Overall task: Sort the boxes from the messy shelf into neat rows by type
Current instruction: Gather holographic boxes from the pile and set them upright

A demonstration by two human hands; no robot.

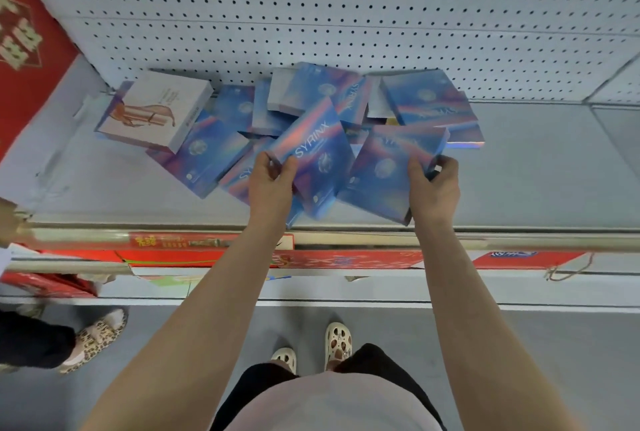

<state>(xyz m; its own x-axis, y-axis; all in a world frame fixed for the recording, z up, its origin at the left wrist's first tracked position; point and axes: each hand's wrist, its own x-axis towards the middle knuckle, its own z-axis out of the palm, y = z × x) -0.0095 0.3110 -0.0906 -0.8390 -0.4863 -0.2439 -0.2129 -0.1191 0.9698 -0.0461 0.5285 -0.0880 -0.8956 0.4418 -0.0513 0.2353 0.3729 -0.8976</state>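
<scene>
each hand [273,185] [434,188] grips a blue box [311,153] [388,167].

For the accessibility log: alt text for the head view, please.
Seen from above, the left hand and right hand each grip a blue iridescent box from a jumbled pile on a grey shelf. One white box lies at the pile's left end, against a pegboard back wall.

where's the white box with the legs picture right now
In the head view the white box lies at the left end of the pile on the shelf, near the pegboard back wall, propped on blue SYRINX boxes and clear of both hands.
</scene>
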